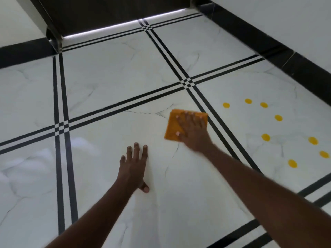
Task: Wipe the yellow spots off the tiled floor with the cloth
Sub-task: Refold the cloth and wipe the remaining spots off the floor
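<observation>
Under the right hand (194,135), straight fingers (188,116) press the orange cloth (172,126) flat; left hand (134,167) splayed open.

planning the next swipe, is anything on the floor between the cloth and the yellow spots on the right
Nothing visible. The right hand presses the orange cloth flat on the centre tile; only bare floor and the double black tile line lie between it and the yellow spots. The left hand rests on the opposite side.

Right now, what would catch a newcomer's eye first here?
The orange cloth at mid-frame, pressed flat under the right hand. Then the nine yellow spots, scattered on the tile to its right, beyond the black stripes. The left hand rests spread on the white tiled floor.
</observation>
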The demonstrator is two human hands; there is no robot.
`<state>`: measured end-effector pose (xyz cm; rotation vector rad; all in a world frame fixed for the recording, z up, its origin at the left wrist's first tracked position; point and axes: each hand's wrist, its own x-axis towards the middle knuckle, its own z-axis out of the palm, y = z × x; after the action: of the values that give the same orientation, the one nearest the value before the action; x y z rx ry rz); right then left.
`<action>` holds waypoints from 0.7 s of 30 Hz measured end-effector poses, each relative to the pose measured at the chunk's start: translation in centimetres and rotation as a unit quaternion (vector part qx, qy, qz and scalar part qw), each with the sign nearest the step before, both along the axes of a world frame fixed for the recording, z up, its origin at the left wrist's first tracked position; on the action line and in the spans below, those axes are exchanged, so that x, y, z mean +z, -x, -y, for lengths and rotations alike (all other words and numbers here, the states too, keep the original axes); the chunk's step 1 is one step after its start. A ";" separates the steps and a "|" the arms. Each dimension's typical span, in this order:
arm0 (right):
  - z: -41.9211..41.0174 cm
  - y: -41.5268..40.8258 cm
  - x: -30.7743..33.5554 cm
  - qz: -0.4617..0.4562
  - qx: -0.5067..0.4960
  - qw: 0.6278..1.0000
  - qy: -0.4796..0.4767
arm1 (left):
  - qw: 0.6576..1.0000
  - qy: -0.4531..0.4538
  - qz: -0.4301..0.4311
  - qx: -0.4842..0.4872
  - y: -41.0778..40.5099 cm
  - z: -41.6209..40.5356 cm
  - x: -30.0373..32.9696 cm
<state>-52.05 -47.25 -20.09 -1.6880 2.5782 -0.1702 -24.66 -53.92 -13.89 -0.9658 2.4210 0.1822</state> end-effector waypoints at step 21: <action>-11.9 -3.7 0.6 -0.011 -0.186 0.980 0.061 | 1.000 -0.005 -0.003 -0.003 -0.7 0.2 0.7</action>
<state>-48.36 -35.35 -19.46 -1.2224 2.9315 -0.3327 -23.92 -54.10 -13.19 -0.9542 2.4252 0.1950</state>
